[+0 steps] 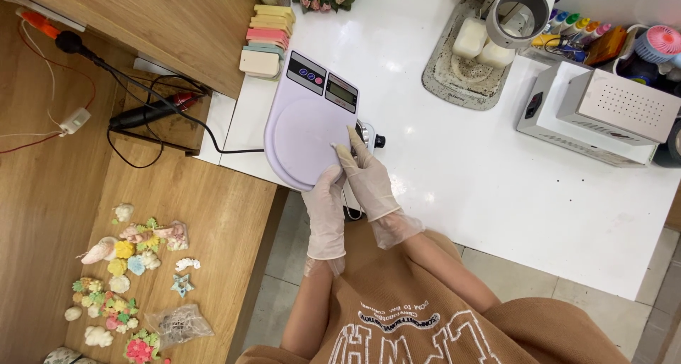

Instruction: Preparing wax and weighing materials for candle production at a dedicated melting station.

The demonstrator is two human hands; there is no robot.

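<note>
Kitchen scale (306,133), pale lilac plastic with a smooth round weighing plate and a flat panel of buttons and a small grey screen at its far end, lies on the glossy white table (461,186), right at the table's near left edge. We see both of our hands in thin, wrinkled, translucent gloves at the scale's near right side. Our left hand (325,215) rests against the near rim of the scale, fingers loosely curled, gripping nothing that we can make out. Our right hand (365,176) lies open along the right edge, forefinger stretched out and touching the rim of the plate. A small dark knob and some shiny metal show just behind the right fingers; what they belong to is hidden.

Far left of the scale stands a stack of pastel blocks (266,41), matte and rectangular. Farther right, a speckled tray (443,76) holds pale lumps, partly covered by a grey metal cylinder. A white box machine (603,112) sits at the right. On the wooden bench at the near left lie small coloured moulded flowers (124,279).
</note>
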